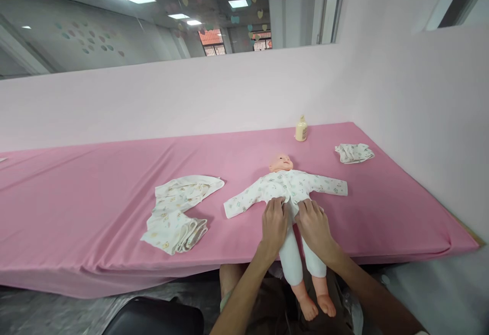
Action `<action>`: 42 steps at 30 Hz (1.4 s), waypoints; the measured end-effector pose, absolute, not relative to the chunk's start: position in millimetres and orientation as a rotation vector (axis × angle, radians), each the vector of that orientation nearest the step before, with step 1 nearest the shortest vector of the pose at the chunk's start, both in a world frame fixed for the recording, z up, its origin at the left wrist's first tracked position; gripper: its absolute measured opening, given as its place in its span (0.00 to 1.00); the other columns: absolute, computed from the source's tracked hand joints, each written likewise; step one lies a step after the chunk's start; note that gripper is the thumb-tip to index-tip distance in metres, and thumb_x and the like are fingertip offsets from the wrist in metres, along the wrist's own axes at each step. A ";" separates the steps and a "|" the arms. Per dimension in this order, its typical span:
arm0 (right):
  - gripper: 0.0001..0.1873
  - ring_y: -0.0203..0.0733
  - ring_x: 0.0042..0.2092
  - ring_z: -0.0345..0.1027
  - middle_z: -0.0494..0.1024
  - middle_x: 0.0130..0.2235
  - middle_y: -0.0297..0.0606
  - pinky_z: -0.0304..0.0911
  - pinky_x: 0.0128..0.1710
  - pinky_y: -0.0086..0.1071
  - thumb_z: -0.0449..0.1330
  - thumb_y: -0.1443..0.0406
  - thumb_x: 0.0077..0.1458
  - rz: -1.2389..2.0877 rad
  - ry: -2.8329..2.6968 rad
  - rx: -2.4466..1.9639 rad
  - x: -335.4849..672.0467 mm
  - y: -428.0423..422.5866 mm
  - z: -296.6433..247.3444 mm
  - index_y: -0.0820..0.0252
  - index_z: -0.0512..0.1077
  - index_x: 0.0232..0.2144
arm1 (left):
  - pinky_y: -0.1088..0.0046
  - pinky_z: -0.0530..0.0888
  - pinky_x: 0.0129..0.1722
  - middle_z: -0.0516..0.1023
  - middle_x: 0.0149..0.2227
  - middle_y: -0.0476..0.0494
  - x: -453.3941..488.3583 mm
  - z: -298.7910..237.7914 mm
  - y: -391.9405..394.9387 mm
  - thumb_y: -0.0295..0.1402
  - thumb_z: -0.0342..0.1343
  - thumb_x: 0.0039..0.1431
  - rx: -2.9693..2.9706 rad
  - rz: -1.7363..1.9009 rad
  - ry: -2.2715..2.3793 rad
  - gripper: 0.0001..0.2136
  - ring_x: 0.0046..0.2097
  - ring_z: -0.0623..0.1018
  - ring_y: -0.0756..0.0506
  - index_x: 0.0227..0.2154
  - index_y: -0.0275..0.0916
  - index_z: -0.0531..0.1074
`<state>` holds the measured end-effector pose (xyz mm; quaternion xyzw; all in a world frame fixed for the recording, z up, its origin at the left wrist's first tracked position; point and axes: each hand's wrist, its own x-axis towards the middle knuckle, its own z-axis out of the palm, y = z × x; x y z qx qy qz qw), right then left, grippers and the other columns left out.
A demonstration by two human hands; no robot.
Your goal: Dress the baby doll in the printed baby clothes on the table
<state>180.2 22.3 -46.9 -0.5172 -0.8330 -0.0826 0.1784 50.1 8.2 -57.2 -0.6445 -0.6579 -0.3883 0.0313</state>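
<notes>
A baby doll (281, 163) lies on its back on the pink-covered table, its legs hanging over the front edge toward me. It wears a white patterned baby shirt (277, 185) with both long sleeves spread out sideways, and white leggings (292, 261) that leave its feet bare. At the shirt's lower hem, my left hand (275, 223) has its fingers curled closed on the cloth. My right hand (313, 225) grips the hem on the other side, close beside the left. The fingertips of both hands are partly hidden.
Left of the doll lies a crumpled patterned baby garment (179, 213). A cream pump bottle (301, 129) stands at the back near the wall, and a folded patterned cloth (354, 153) lies at the right. A black stool seat (155, 317) is below the table (95, 197).
</notes>
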 end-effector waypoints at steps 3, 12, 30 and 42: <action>0.07 0.44 0.38 0.65 0.71 0.36 0.40 0.60 0.35 0.35 0.53 0.74 0.58 -0.185 -2.345 -1.434 183.4 24.9 -47.3 0.59 0.65 0.35 | 0.68 0.72 0.35 0.76 0.37 0.44 53.8 -59.4 7.6 0.28 0.45 0.66 -2.039 -1.174 -2.020 0.07 0.38 0.75 0.44 0.41 0.39 0.67; 0.13 0.48 0.38 0.65 0.72 0.35 0.45 0.60 0.37 0.39 0.49 0.77 0.56 -0.330 -2.400 -1.445 173.3 16.0 -44.4 0.61 0.68 0.38 | 0.67 0.72 0.38 0.76 0.38 0.45 56.3 -52.8 7.3 0.30 0.46 0.65 -2.022 -1.355 -2.231 0.07 0.41 0.76 0.44 0.40 0.40 0.68; 0.11 0.42 0.35 0.69 0.76 0.33 0.37 0.62 0.35 0.35 0.49 0.66 0.61 0.630 -1.954 -1.231 193.6 34.8 -56.7 0.58 0.71 0.33 | 0.72 0.65 0.29 0.75 0.32 0.49 64.5 -65.4 8.7 0.29 0.48 0.65 -1.988 -1.085 -2.003 0.05 0.31 0.74 0.48 0.36 0.39 0.69; 0.09 0.46 0.40 0.67 0.74 0.35 0.39 0.59 0.41 0.39 0.50 0.70 0.56 0.331 -2.104 -1.319 185.5 26.7 -53.7 0.58 0.70 0.32 | 0.73 0.64 0.29 0.73 0.30 0.48 61.8 -64.3 6.2 0.29 0.46 0.66 -2.005 -1.084 -2.005 0.07 0.31 0.73 0.48 0.32 0.40 0.66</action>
